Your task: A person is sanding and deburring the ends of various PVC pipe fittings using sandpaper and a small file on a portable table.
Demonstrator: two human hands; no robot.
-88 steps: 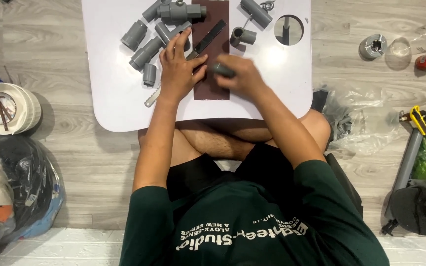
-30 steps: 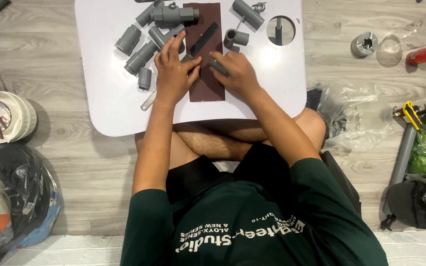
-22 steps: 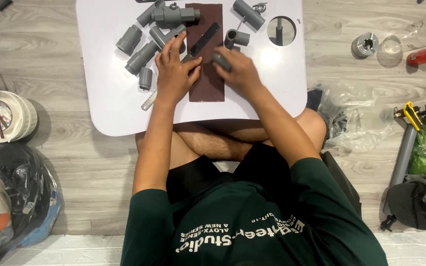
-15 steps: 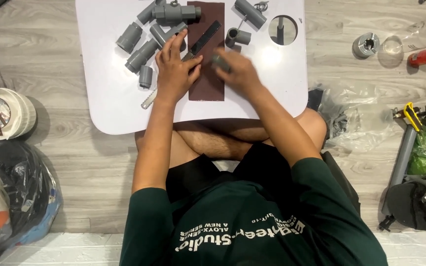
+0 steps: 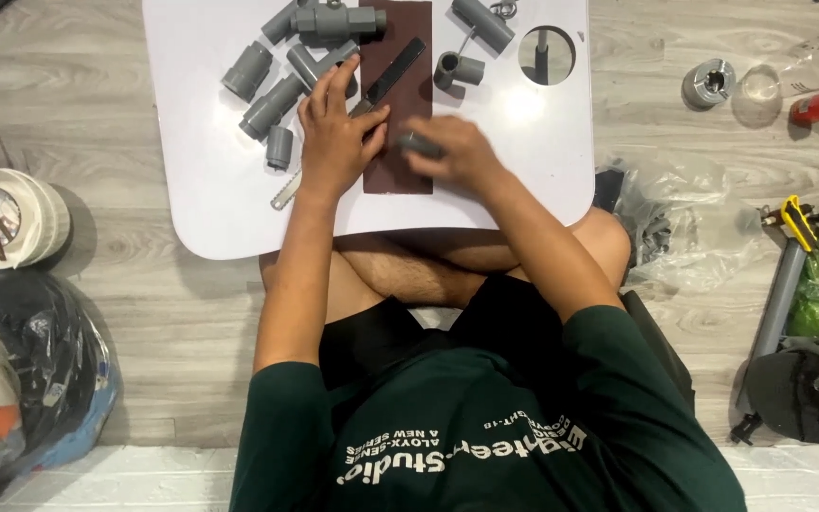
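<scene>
A dark brown sandpaper sheet (image 5: 398,28) lies on a small white table (image 5: 201,190). My left hand (image 5: 334,142) lies flat with spread fingers on the sheet's left edge, pinning it down. My right hand (image 5: 452,156) grips a short grey pipe piece (image 5: 419,144) and presses it onto the sandpaper. A black flat file (image 5: 392,74) rests on the sheet just beyond my fingers. Several grey pipe fittings (image 5: 267,90) lie on the table to the left of my left hand.
More grey fittings (image 5: 481,24) and a round hole (image 5: 542,52) are at the table's far right. A bowl with sticks (image 5: 2,218) sits on the floor at left. Clear plastic bags (image 5: 684,228), a yellow-handled tool (image 5: 793,218) and a grey pipe (image 5: 779,303) lie at right.
My right hand has slid the grey pipe piece down the sandpaper toward me, after moving it back and forth. My left hand has stayed on the sheet.
</scene>
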